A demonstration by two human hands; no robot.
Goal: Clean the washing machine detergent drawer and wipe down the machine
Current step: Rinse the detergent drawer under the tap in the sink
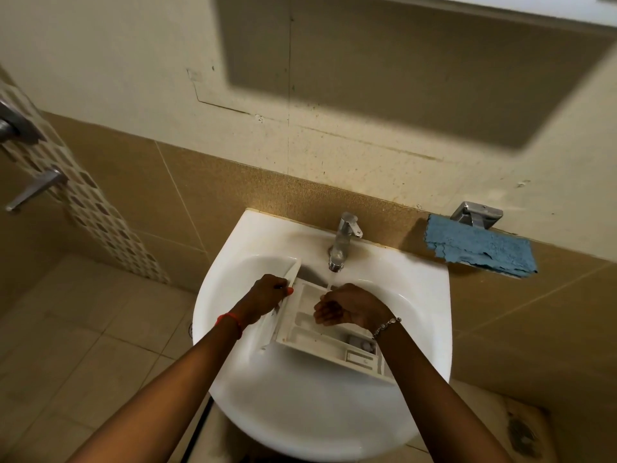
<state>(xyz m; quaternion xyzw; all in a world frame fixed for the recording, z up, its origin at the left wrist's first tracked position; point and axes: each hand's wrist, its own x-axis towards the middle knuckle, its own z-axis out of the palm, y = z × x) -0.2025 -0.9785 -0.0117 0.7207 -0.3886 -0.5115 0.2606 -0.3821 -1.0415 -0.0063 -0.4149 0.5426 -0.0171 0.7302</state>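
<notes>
I stand over one white sink with one detergent drawer lying in its basin, open side up. Its long axis runs left to right across the basin, with the front panel on my left. My left hand grips that panel by its upper edge, fingers wrapped round it. My right hand hangs over the far compartments, just below the one tap, whose water falls onto the drawer just beside it. The right fingers curl downward; I cannot tell whether they hold anything. One blue cloth lies on the ledge to the right, nearer my right hand.
</notes>
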